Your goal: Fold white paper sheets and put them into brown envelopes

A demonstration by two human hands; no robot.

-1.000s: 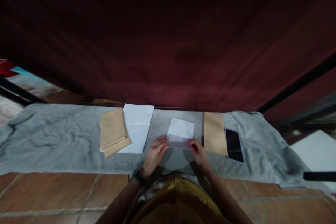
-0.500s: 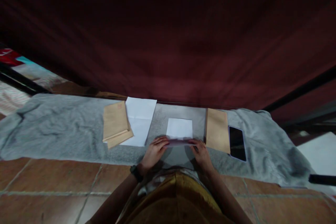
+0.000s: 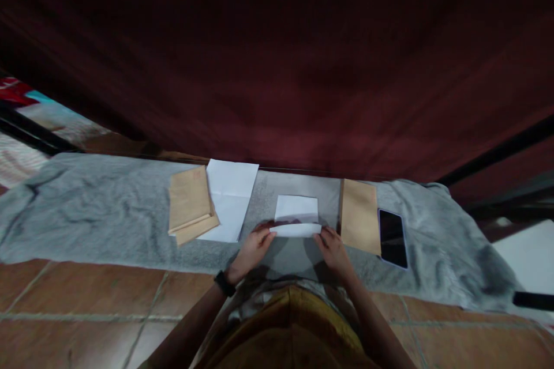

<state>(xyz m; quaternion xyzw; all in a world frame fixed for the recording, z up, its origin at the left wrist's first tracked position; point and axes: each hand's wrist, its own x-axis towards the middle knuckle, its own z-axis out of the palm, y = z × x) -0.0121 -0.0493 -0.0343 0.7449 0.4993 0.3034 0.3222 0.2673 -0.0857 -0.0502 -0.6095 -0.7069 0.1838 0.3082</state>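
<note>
- Left hand (image 3: 253,248) is pinching the near left end of a white paper strip (image 3: 295,230) between thumb and fingers.
- Right hand (image 3: 331,248) is pinching the strip's other end, so the strip is stretching straight across between both hands.
- Just beyond the hands, a white sheet (image 3: 296,207) is lying flat; whether it is joining the strip, I cannot tell.
- Behind the left hand, a black watch (image 3: 225,283) is circling the wrist.
- Out to the left hand's left, a creased white page (image 3: 231,202) is lying partly under several brown envelopes (image 3: 190,202).
- Just right of the right hand, a brown envelope (image 3: 359,216) is lying lengthwise, and a dark-screened phone (image 3: 393,239) is resting along its far side.
- Beneath all these, a gray cloth (image 3: 108,207) is spreading to both sides of the hands.
- Farther beyond the hands, a dark red curtain (image 3: 294,69) is hanging.
</note>
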